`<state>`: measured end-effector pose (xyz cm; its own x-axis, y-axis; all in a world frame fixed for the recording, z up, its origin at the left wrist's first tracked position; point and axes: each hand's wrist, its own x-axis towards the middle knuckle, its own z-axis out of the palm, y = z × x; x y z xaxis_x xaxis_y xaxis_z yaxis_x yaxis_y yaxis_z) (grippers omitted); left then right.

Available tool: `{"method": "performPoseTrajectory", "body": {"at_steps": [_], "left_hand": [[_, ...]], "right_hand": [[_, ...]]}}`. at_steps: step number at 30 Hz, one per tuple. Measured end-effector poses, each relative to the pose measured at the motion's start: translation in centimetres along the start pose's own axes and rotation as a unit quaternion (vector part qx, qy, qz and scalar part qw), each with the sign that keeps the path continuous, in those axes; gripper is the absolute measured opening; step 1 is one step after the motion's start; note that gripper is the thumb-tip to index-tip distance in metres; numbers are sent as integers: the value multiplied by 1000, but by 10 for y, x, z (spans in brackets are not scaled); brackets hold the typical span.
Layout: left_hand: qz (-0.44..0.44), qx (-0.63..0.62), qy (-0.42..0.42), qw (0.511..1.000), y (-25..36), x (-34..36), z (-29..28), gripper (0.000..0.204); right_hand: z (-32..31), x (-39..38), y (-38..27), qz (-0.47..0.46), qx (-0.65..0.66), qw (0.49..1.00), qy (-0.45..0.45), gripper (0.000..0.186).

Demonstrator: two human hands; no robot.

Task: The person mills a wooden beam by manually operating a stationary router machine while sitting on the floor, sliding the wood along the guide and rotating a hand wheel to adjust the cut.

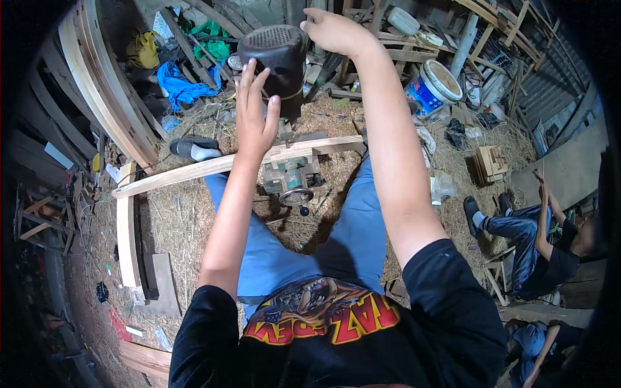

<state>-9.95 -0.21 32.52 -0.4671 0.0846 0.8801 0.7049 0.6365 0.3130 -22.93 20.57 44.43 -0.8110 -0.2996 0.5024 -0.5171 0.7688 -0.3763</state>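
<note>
Between my knees stands a floor machine with a dark, rounded motor housing (277, 55), its top vented. My left hand (255, 116) is raised against the near left side of the housing, fingers stretched out and holding nothing; whether it touches is hard to tell. Beyond the housing on the right, my right hand (336, 32) is closed, thumb toward the machine. What it grips is hidden. A long, slightly curved wooden piece (194, 173) lies across the machine's vise (291, 174), under the housing. A round handwheel (296, 196) faces me below it.
Curved boards (97, 84) lean at the left, near a wooden piece (126, 233) on the shaving-covered floor. A blue-and-white bucket (433, 89) and a stack of wood blocks (490, 165) are at the right. One person (550, 239) sits at the right; another (543, 349) is below.
</note>
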Motion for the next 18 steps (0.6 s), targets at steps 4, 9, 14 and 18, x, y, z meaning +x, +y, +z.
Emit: {"method": "performPoseTrajectory", "body": {"at_steps": [4, 9, 14, 18], "left_hand": [[-43, -13, 5, 999, -2, -32, -4, 43], [-126, -57, -11, 990, -5, -68, -1, 38], [-217, -151, -104, 959, 19, -105, 28, 37], [-181, -188, -171, 950, 40, -127, 46, 44]], "right_hand": [[-18, -11, -23, -42, 85, 994, -60, 45], [-41, -47, -60, -55, 377, 911, -156, 36], [-33, -72, -54, -113, 430, 896, -7, 38], [-17, -84, -56, -92, 477, 871, 73, 38]]}}
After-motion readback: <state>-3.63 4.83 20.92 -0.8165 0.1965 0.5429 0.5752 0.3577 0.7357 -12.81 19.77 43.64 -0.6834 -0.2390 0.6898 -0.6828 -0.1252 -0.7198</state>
